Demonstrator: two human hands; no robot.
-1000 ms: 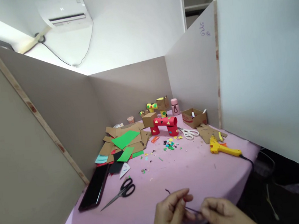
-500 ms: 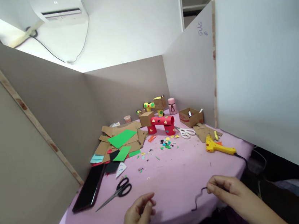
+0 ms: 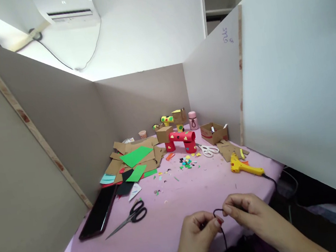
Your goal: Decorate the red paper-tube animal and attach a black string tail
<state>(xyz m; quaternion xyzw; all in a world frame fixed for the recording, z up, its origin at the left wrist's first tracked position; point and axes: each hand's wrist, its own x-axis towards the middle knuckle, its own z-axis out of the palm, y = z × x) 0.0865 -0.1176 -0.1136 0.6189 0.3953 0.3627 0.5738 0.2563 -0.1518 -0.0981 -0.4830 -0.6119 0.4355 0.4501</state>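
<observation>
Both hands are pinching a thin black wire (image 3: 217, 211) at the near edge of the pink bench (image 3: 194, 188); the left hand (image 3: 196, 233) and right hand (image 3: 246, 214) are almost touching. The black scissors (image 3: 130, 217) are lying to the left of the wire, the yellow glue gun (image 3: 245, 167) beyond it to the right.

Craft clutter on a pink-covered bench (image 3: 194, 192)

Black scissors (image 3: 130, 218) lie beside a dark phone (image 3: 97, 212); a yellow glue gun (image 3: 245, 167) sits near white scissors (image 3: 208, 150).

A matt pink cloth covers the table (image 3: 194, 188), and a thin, dull black wire (image 3: 219, 217) lies pinched between bare fingers. At ten o'clock from it lie scissors (image 3: 130, 217) with shiny metal blades and glossy black plastic handles, beside a glossy phone (image 3: 97, 212). Farther off are rough brown cardboard scraps (image 3: 133, 146), matt green paper (image 3: 136, 156) and a glossy yellow plastic glue gun (image 3: 245, 167).
</observation>
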